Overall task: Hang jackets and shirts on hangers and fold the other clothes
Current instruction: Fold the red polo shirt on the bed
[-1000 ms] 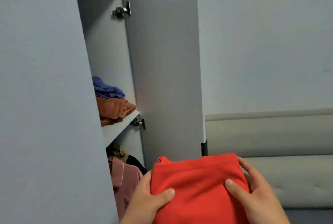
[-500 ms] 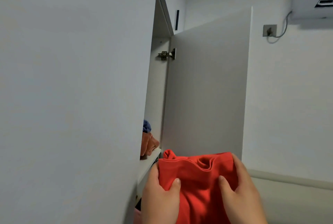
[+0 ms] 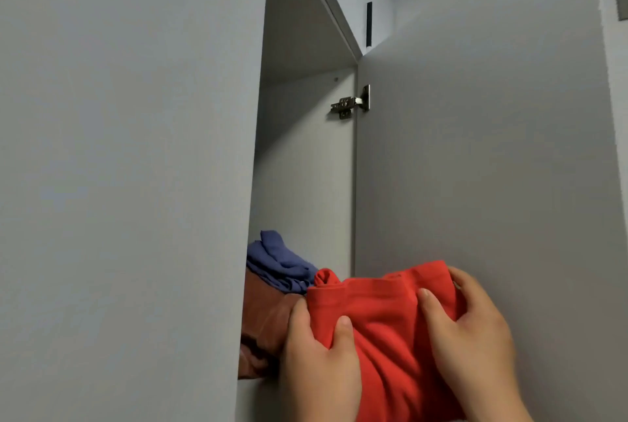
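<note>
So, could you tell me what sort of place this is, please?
Probably a bedroom wardrobe: an open hinged door, folded clothes on a shelf inside, and both hands holding a folded red garment.

Folded red cloth garment [image 3: 384, 323]: soft matt knit, smooth, creased. Left of it, folded blue cloth garment [image 3: 278, 263]: matt, thin, rumpled. Under blue one, rust-brown cloth pile [image 3: 265, 323]: slight sheen, plush-looking. Above red garment, small silver metal hinge [image 3: 351, 103]: shiny. Pale grey wardrobe door panel [image 3: 475, 149]: smooth matt laminate-like finish.
</note>
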{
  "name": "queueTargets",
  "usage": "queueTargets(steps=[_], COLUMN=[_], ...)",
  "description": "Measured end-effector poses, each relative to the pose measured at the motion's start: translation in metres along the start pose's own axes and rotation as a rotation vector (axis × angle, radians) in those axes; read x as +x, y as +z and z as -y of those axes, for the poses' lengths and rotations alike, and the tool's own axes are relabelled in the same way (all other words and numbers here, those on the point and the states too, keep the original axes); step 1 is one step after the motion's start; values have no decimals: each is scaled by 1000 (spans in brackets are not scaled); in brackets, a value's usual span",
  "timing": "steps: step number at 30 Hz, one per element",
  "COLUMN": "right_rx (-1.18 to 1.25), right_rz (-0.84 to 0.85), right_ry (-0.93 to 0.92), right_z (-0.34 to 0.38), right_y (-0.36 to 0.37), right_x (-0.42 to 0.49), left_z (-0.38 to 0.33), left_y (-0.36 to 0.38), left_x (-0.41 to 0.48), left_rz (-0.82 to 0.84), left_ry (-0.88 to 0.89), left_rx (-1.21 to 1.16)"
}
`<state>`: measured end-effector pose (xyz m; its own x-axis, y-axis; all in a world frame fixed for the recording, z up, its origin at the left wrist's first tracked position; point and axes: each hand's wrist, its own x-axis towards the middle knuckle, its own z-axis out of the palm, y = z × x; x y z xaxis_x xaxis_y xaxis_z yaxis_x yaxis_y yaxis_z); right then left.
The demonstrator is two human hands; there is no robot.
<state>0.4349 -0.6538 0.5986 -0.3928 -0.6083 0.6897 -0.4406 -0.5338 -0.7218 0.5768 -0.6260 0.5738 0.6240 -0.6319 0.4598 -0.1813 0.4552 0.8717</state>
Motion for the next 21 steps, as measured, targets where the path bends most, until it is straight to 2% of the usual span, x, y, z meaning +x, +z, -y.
queueTargets(steps=[5, 8, 11, 14, 16, 19, 21], right_rx=[173, 227, 316, 310, 298, 224, 116], right_rz=[131, 215, 326, 440, 469, 523, 608], right_ry=[86, 114, 107, 6, -90, -216, -308], right_z=[-27, -27, -16, 4, 20, 37, 40], right_y=[47, 72, 88, 112, 133, 168, 198], right_x=[52, 65, 76, 89, 104, 134, 153], left_z=[7, 6, 1, -21, -28, -41, -39], left_y=[5, 3, 9, 13, 15, 22, 28], left_x=[47, 64, 80, 97, 115, 154, 187], left_rz=[-154, -62, -283, -414, -474, -547, -503], left_ry=[-25, 44, 82, 47, 95, 82, -5], left_rx=[63, 169, 125, 128, 150, 317, 483])
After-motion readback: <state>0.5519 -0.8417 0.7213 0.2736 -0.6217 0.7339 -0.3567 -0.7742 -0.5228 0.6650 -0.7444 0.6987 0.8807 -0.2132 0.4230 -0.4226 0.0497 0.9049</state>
